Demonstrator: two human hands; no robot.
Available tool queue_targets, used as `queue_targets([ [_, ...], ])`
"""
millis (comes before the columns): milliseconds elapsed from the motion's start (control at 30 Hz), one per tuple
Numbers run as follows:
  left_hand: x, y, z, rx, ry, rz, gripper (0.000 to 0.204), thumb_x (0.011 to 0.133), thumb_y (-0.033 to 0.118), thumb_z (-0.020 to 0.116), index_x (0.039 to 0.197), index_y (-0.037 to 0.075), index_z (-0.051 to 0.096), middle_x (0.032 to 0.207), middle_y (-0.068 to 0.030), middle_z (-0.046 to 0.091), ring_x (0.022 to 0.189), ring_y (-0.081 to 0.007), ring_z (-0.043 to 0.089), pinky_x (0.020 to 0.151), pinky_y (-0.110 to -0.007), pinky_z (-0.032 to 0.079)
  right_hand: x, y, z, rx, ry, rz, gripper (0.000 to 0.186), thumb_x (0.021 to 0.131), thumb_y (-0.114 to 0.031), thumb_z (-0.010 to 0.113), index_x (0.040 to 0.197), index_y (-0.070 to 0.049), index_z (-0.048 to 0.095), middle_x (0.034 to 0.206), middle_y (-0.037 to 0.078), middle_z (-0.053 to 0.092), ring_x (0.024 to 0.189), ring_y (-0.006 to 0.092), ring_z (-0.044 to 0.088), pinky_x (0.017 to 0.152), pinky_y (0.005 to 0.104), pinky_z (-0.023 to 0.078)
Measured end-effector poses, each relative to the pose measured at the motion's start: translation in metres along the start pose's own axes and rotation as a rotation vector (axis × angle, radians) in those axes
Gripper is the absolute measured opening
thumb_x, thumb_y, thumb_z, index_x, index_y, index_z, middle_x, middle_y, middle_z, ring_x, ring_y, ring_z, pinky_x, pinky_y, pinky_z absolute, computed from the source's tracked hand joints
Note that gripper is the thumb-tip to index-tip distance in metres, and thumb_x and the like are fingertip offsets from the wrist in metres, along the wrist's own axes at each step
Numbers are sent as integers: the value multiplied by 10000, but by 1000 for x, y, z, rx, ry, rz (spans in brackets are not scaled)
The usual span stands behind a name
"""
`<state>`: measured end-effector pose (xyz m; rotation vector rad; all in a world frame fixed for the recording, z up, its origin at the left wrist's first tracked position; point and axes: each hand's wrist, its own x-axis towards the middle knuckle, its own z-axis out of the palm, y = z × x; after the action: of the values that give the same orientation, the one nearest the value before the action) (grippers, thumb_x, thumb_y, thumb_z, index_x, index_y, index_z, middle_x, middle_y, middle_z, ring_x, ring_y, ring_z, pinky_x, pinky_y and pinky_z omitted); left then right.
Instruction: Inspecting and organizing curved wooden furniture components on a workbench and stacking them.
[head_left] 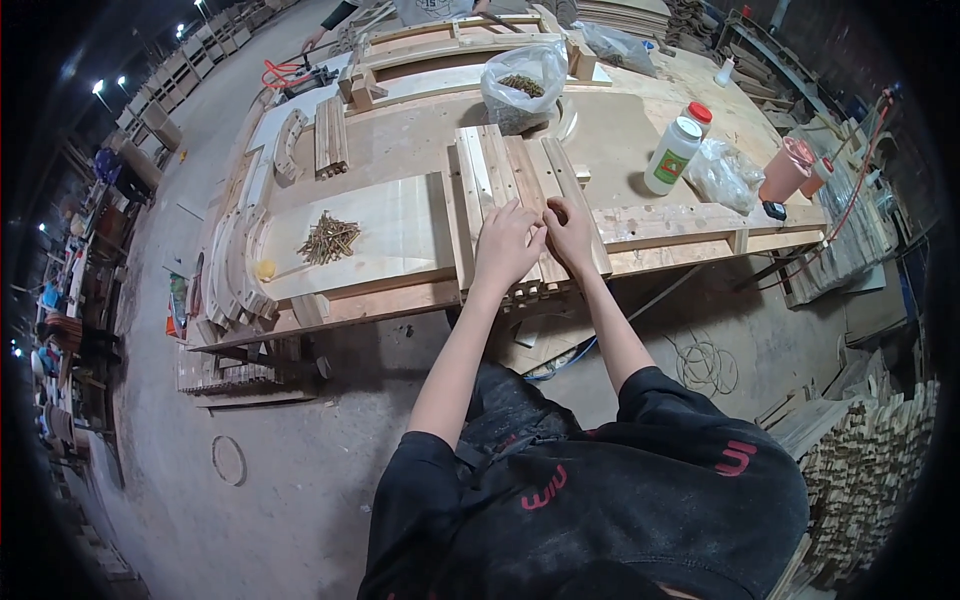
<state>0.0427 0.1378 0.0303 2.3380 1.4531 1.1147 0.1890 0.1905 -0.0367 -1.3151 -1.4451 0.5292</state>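
Note:
Several narrow wooden slats point(487, 165) with small drilled holes lie side by side in a stack at the table's near edge. My left hand point(508, 245) rests on top of them, fingers stretched forward and lying on the wood. Right beside it, my right hand point(570, 238) has its fingers curled in over the right-hand slats. Whatever its fingertips hold, if anything, is too small or hidden to make out. On a pale board to the left lies a loose pile of brass-coloured screws point(328, 240).
Behind the slats stands a clear plastic bag point(522, 85) of screws. White bottles point(673, 156), a crumpled bag point(722, 175) and a pink container point(787, 170) are at right. Curved wooden pieces point(237, 250) line the left edge. Across the table, a person point(433, 10) stands beside a wooden frame point(450, 45).

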Motion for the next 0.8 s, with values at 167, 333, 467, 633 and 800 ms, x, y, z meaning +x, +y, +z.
queue_targets([
  [167,0,3,-2,-11,-11,-6,169,832,222,605,892,70,648,1035,-74,644,1199,-310,480,1017,-425,339,1,4,0,24,-21,23,282,825,-192,596,1042,-14,627,962,163,662,910,280,645,801,346,497],
  [333,0,4,-2,-7,-26,-17,172,835,227,603,890,70,650,1052,-76,641,1198,-308,480,1029,-430,332,2,7,0,23,-19,11,279,824,-183,598,1039,-7,624,969,162,660,909,280,645,802,346,497],
  [467,-1,4,-2,-2,-10,-13,176,836,227,602,889,66,649,1060,-78,639,1197,-311,480,1031,-433,330,1,5,0,34,-17,3,275,825,-177,598,1037,-3,623,970,164,658,901,273,646,795,341,498],
  [633,-1,2,-2,-6,-11,-22,182,837,230,601,890,63,649,1061,-81,639,1199,-313,479,1036,-437,326,0,3,0,42,-16,4,271,829,-175,596,1035,-1,622,958,163,659,892,267,647,788,338,499],
  [800,0,2,-4,-2,-21,-20,185,839,234,596,890,64,649,1058,-80,641,1198,-315,481,1034,-437,329,1,1,1,41,-24,10,269,831,-174,595,1036,-2,623,945,163,663,881,267,651,783,339,500],
])
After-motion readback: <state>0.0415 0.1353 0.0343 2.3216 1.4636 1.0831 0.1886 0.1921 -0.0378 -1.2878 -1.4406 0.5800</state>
